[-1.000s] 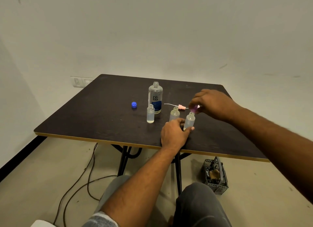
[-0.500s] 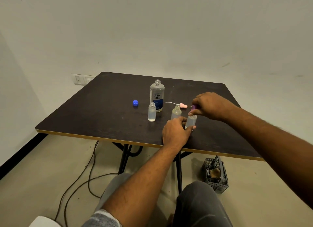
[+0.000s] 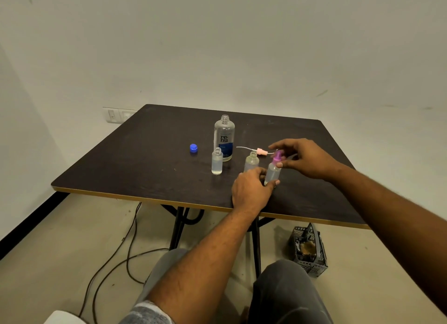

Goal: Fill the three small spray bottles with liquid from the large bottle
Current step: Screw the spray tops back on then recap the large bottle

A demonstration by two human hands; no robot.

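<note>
The large clear bottle (image 3: 224,137) stands uncapped at mid-table; its blue cap (image 3: 193,148) lies to its left. Two small spray bottles stand open-necked: one (image 3: 217,161) in front of the large bottle, one (image 3: 251,162) just right of it. My left hand (image 3: 251,190) grips the base of the third small bottle (image 3: 272,172), which holds clear liquid. A purple spray cap (image 3: 277,156) sits on its neck, with my right hand (image 3: 304,158) around it, thumb against the cap's base and fingers curved behind. A pink spray head with its tube (image 3: 260,151) lies on the table behind.
The dark table (image 3: 145,154) has a yellow-edged front rim close to my left wrist. On the floor, a grey basket (image 3: 308,248) sits at the right under the table, and cables (image 3: 116,258) trail at the left. A wall socket (image 3: 116,115) is behind the table.
My right hand brought the purple cap down onto the third small bottle's neck and has now loosened its fingers around it. The left hand kept hold of the bottle.
</note>
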